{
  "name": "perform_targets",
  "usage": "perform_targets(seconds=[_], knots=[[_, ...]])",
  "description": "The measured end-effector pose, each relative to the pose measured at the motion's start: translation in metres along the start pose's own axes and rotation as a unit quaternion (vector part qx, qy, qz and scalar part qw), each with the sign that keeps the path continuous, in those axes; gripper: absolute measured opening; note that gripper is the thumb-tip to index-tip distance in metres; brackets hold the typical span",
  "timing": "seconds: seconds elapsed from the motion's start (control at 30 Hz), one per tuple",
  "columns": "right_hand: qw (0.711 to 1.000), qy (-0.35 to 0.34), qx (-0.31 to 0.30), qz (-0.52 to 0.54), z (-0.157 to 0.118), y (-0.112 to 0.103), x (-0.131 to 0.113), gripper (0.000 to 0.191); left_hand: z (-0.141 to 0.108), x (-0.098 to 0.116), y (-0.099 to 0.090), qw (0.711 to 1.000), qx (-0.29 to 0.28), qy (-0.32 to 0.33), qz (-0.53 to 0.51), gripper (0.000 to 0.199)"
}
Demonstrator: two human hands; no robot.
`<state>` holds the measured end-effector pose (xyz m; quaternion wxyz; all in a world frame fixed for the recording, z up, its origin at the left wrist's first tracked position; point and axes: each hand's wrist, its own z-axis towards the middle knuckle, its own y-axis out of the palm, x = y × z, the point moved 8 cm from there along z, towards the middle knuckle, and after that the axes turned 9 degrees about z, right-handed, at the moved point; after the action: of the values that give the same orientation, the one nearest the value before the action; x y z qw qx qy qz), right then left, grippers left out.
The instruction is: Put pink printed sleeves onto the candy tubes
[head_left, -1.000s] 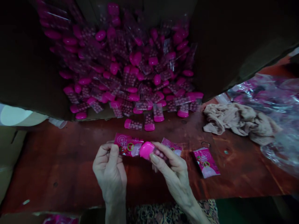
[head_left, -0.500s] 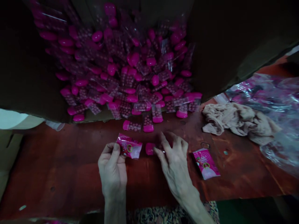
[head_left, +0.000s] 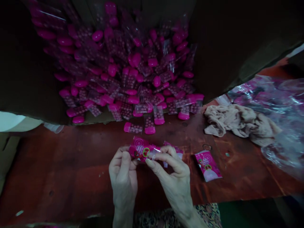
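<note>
A pink printed sleeve (head_left: 140, 147) is stretched between my two hands, just above the table. My left hand (head_left: 123, 174) pinches its left end between thumb and fingers. At the right end, the thumb and fingers of my right hand (head_left: 174, 174) are closed on it, by a shiny clear part. Whether a candy container sits inside cannot be made out. A second pink printed piece (head_left: 178, 151) shows behind my right fingers; whether it lies on the table or is held is unclear. Another pink sleeve (head_left: 208, 166) lies flat to the right.
A large cardboard box (head_left: 237, 47) opens towards me, with a heap of clear pink-capped candy containers (head_left: 133, 79) spilling to its edge. Several lie on the red-brown table (head_left: 71, 171). On the right are a crumpled cloth (head_left: 239, 122) and clear plastic packaging (head_left: 285, 133).
My right hand has left the pink-capped container's spot on the table and met the sleeve in my left hand. That container no longer shows there. My left hand has shifted slightly right.
</note>
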<state>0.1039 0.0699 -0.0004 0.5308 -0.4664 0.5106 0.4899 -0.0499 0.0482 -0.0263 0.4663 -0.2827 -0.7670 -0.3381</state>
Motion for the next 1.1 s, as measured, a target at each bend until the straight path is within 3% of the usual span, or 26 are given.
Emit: perform_targets(seconds=[0.1, 0.3, 0.47, 0.6, 0.7, 0.8, 0.87, 0.97, 1.03, 1.1], knots=[[1.000, -0.005, -0.016, -0.003, 0.000, 0.001, -0.001, 0.004, 0.004, -0.004, 0.002, 0.999, -0.032, -0.023, 0.011, 0.021], [0.991, -0.105, -0.006, -0.078, -0.002, 0.000, -0.016, 0.011, 0.009, -0.011, -0.002, 0.998, 0.019, -0.062, -0.025, 0.020], [0.983, -0.155, -0.022, -0.098, 0.000, -0.001, -0.025, 0.014, 0.008, -0.020, 0.010, 0.993, -0.060, -0.098, -0.035, 0.016], [0.983, -0.155, -0.013, -0.094, 0.007, -0.016, -0.019, 0.022, 0.016, -0.021, -0.007, 0.994, 0.009, -0.085, -0.070, 0.020], [0.962, -0.155, -0.007, -0.225, 0.014, -0.022, -0.007, 0.012, 0.021, -0.015, -0.020, 0.995, 0.056, -0.043, -0.072, 0.023], [0.926, -0.134, -0.066, -0.347, 0.018, -0.011, 0.012, 0.021, 0.024, -0.015, -0.026, 0.994, 0.076, -0.035, -0.066, 0.022], [0.921, -0.120, -0.086, -0.360, 0.017, -0.005, 0.019, 0.015, 0.024, -0.016, -0.028, 0.994, 0.082, -0.039, -0.066, 0.022], [0.954, -0.069, -0.070, -0.284, 0.015, -0.009, 0.020, 0.009, 0.023, -0.015, -0.029, 0.994, 0.090, -0.030, -0.059, 0.022], [0.981, 0.012, -0.030, -0.192, 0.012, -0.019, 0.024, 0.012, 0.021, -0.012, -0.029, 0.994, 0.096, -0.008, -0.045, 0.020], [0.990, 0.095, 0.010, -0.104, 0.007, -0.026, 0.030, 0.018, 0.019, -0.009, -0.027, 0.995, 0.098, 0.013, -0.030, 0.018]])
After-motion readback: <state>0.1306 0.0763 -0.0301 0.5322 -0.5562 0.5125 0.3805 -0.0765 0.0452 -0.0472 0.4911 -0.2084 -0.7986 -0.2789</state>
